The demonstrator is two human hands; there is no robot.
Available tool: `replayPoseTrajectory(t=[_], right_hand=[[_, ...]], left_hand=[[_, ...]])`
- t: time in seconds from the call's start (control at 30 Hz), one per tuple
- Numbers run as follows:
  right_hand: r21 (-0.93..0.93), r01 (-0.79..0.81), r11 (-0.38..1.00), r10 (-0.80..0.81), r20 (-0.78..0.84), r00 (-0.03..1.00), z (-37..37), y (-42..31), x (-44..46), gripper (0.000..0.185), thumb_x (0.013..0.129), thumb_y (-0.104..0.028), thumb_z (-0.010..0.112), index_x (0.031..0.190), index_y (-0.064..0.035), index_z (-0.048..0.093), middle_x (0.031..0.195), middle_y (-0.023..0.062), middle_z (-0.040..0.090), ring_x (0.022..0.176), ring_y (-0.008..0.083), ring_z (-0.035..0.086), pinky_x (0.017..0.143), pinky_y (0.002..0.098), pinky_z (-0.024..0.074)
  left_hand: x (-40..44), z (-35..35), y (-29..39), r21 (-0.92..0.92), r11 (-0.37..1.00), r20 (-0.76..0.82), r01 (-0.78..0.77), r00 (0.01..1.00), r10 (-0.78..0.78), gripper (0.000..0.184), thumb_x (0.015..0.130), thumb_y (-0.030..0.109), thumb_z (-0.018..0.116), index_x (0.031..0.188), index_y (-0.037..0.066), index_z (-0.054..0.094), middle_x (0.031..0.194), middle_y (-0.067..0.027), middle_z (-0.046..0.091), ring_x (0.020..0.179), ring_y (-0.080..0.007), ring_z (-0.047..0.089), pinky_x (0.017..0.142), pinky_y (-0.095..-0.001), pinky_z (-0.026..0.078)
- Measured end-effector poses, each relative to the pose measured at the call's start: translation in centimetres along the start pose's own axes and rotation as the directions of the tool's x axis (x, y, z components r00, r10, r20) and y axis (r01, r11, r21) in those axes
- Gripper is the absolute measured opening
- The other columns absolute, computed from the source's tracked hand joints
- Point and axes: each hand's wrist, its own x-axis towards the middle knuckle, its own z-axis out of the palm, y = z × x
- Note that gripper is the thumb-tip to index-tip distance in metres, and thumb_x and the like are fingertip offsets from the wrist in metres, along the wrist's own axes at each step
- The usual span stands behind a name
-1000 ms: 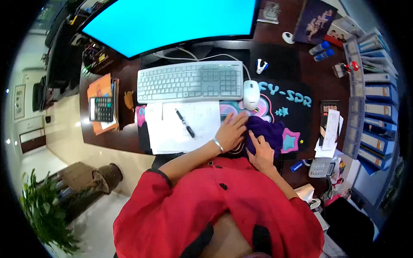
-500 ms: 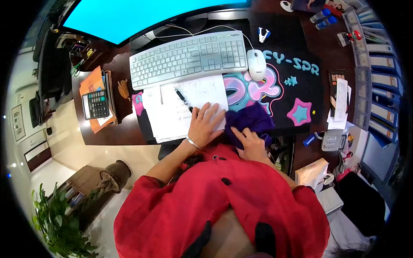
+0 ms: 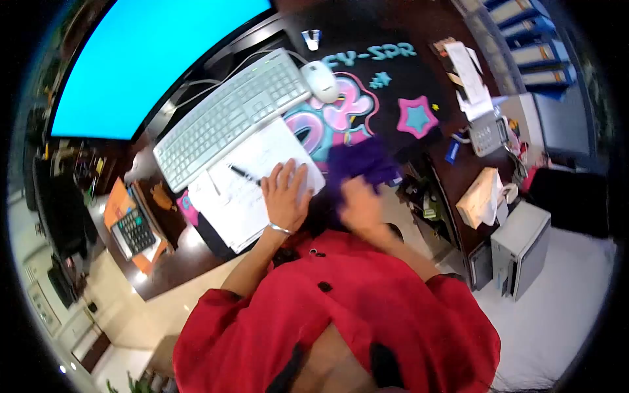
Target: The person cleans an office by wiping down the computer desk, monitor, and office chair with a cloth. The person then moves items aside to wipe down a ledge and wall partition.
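Observation:
My left hand [image 3: 286, 196] lies flat with fingers spread on the white papers [image 3: 246, 213], close to a black pen [image 3: 244, 173]. A silver bracelet is round that wrist. My right hand [image 3: 360, 204] is smeared by motion at the lower edge of a crumpled purple cloth [image 3: 360, 159]; its fingers cannot be made out, nor whether they grip the cloth. The cloth rests over the desk's front edge, on the patterned black mat [image 3: 393, 85].
Above the papers are a white keyboard [image 3: 232, 118] and a white mouse [image 3: 320, 81]. A monitor [image 3: 144, 65] stands at upper left, a calculator [image 3: 134, 232] at left. A tissue pack [image 3: 480, 198] and a desk phone [image 3: 487, 134] are at right.
The head view has turned and shifted. My left hand has moved off the purple cloth onto the papers. The cloth and my right hand have moved toward the desk's front edge.

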Motion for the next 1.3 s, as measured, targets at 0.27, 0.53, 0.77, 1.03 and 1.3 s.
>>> replayPoseTrajectory(t=[0.27,0.53,0.77,1.03,1.3], right_hand=[[0.151,-0.051,0.987,0.074,-0.150,0.986,-3.6,3.0,1.0,0.057,0.067,-0.011,0.071,0.121,-0.0168,0.053,0.103,0.0101,0.056,0.090,0.0358,0.060,0.074,0.0456,0.0510],[0.215,-0.349,0.912,0.409,-0.529,0.744,-13.4,19.3,8.4,0.054,0.080,-0.018,0.068,0.129,-0.0150,0.044,0.118,0.0180,0.055,0.096,0.0444,0.059,0.077,0.0527,0.0486],[0.246,-0.057,0.968,0.100,-0.166,0.981,-10.5,17.2,4.4,0.056,0.076,-0.026,0.069,0.124,-0.0034,0.048,0.116,0.0221,0.059,0.105,0.0408,0.058,0.084,0.0484,0.0490],[0.936,-0.341,-0.086,0.025,0.344,0.939,-17.1,25.1,3.2,0.049,0.080,-0.015,0.066,0.125,0.0009,0.054,0.108,0.0077,0.065,0.098,0.0195,0.061,0.093,0.0341,0.0462],[0.906,0.420,-0.056,0.653,-0.285,0.702,-29.9,35.0,4.0,0.051,0.086,-0.017,0.055,0.132,0.0032,0.045,0.120,0.0150,0.060,0.109,0.0256,0.060,0.101,0.0406,0.0437]], left_hand=[[0.9,-1.3,0.5,-0.021,0.998,0.026,-0.060,0.998,0.060,0.039,0.085,0.022,0.060,0.123,0.015,0.060,0.131,-0.0126,0.051,0.119,-0.0368,0.044,0.101,-0.0491,0.032],[4.4,-2.7,2.7,0.055,0.996,0.064,-0.073,0.996,0.069,0.028,0.083,0.020,0.064,0.108,0.008,0.064,0.110,-0.0146,0.058,0.101,-0.0327,0.052,0.091,-0.0422,0.038],[15.7,1.5,12.5,-0.139,0.961,-0.104,-0.238,0.969,0.224,0.039,0.078,0.012,0.070,0.114,0.004,0.059,0.115,-0.0172,0.057,0.105,-0.0366,0.053,0.091,-0.0433,0.041],[35.5,11.4,30.7,-0.156,0.682,0.284,-0.715,0.629,0.724,0.076,0.071,0.022,0.075,0.140,0.021,0.042,0.151,-0.0092,0.032,0.138,-0.0281,0.031,0.106,-0.0580,0.028],[46.4,16.8,39.5,0.155,0.332,0.794,-0.931,0.317,0.518,0.082,0.082,0.034,0.065,0.150,0.032,0.020,0.159,-0.0002,0.014,0.147,-0.0192,0.007,0.114,-0.0574,0.008]])
